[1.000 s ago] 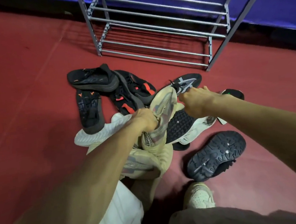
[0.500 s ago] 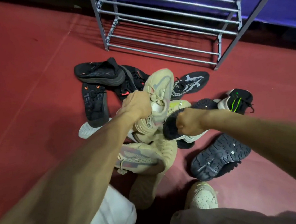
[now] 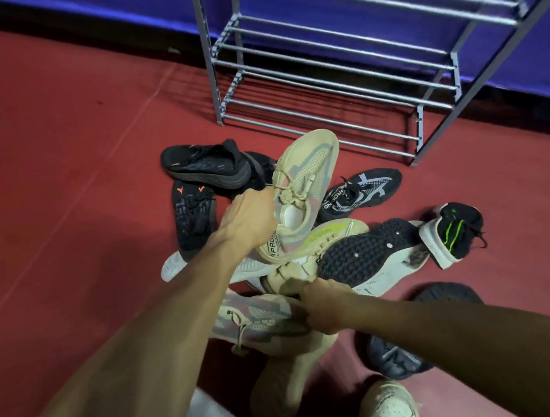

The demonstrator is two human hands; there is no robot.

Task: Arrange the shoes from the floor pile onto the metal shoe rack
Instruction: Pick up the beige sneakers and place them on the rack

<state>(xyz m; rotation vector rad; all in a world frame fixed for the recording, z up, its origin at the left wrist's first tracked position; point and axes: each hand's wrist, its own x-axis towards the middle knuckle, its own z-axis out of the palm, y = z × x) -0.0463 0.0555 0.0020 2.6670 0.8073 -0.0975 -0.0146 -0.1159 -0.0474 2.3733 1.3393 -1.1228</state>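
Note:
My left hand grips a beige knit sneaker by its collar, lifted above the pile with its toe pointing at the rack. My right hand is closed on the matching beige sneaker, which lies low in the pile near me. The pile on the red floor holds several more shoes: black ones with orange marks, a black and white sneaker, a dark-soled white shoe and a black one with green marks. The grey metal shoe rack stands behind, its shelves bare.
A blue wall panel runs behind the rack. A dark lugged sole lies at the right under my forearm. My own pale shoe is at the bottom edge. Open red floor stretches to the left.
My left hand has raised the beige sneaker higher and toward the rack. My right hand left the dark-soled shoe, dropped back toward me and closed on the second beige sneaker.

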